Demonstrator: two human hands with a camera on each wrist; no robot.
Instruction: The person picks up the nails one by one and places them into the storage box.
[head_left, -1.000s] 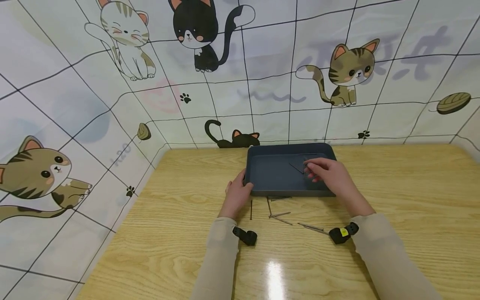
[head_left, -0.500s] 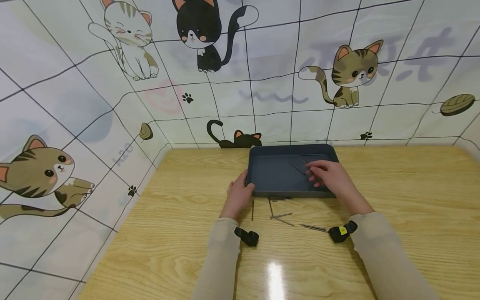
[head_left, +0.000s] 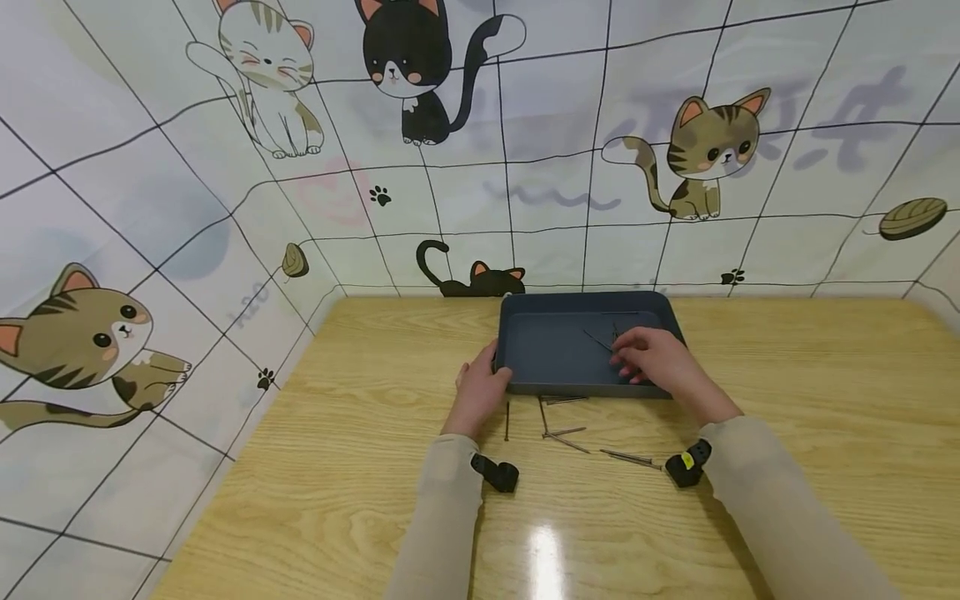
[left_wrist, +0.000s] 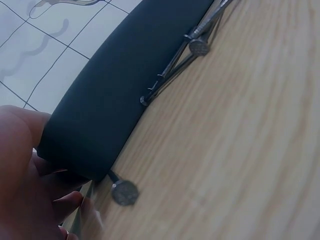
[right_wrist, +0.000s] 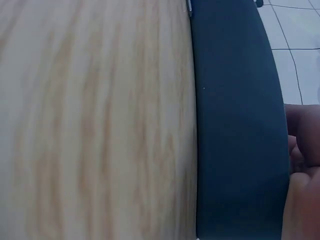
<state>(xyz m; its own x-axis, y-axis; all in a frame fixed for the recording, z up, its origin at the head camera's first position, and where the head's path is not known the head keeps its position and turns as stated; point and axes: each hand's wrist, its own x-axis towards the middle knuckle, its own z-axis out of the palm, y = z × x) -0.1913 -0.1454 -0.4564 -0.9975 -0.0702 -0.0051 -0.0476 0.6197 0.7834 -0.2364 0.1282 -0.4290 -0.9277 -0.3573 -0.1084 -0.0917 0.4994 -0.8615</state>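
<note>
A dark blue-grey tray [head_left: 555, 350] sits at the far middle of the wooden table. My left hand [head_left: 491, 379] grips its near left corner; the left wrist view shows that hand [left_wrist: 30, 185] curled against the tray wall [left_wrist: 115, 110]. My right hand [head_left: 628, 363] lies over the tray's near right part with loosely bent fingers and nothing seen in them. Thin nails [head_left: 600, 340] lie inside the tray just beyond its fingertips. In the right wrist view only the tray's outer wall [right_wrist: 235, 125] and a bit of the hand [right_wrist: 305, 165] show.
Several loose nails [head_left: 562, 433] are scattered on the table [head_left: 787, 375] just in front of the tray; two [left_wrist: 195, 47] lie against its wall and one nail head [left_wrist: 124, 192] sits by my left fingers. A cat-patterned wall [head_left: 525, 192] rises right behind the tray.
My right hand has drawn back a little toward the tray's near edge, away from the nails lying inside. The left hand keeps its hold on the corner.
</note>
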